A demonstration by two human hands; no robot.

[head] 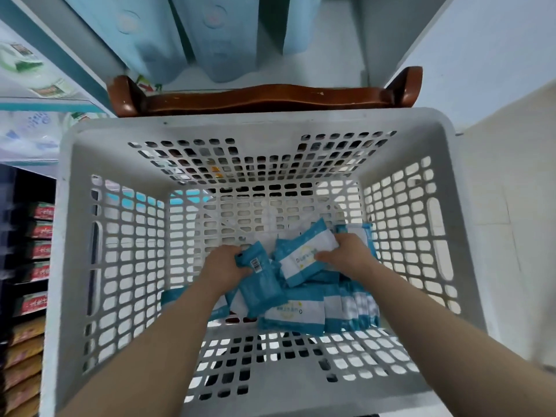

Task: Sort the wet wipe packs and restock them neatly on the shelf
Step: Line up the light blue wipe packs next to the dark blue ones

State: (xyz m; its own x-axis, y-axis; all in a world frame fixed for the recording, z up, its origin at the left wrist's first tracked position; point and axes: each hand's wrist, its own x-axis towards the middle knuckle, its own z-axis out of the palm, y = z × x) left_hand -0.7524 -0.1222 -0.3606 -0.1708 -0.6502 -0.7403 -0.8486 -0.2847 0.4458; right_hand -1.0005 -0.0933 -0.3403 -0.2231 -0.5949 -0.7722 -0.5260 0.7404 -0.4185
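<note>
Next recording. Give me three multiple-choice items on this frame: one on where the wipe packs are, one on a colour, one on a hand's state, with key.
1. Where do the blue-and-white wet wipe packs lie?
A) on the floor
B) in the white perforated plastic basket
C) on a shelf

2. What colour is the curved wooden rail beyond the basket?
A) green
B) black
C) reddish brown

3. What is the left hand doing?
A) gripping a barcode-up pack
B) hanging idle
C) pressing the rim

Key: B, they rest on the basket's bottom; C, the rail shows reddish brown; A, it curls round that pack, while the right hand holds a white-label pack.
</note>
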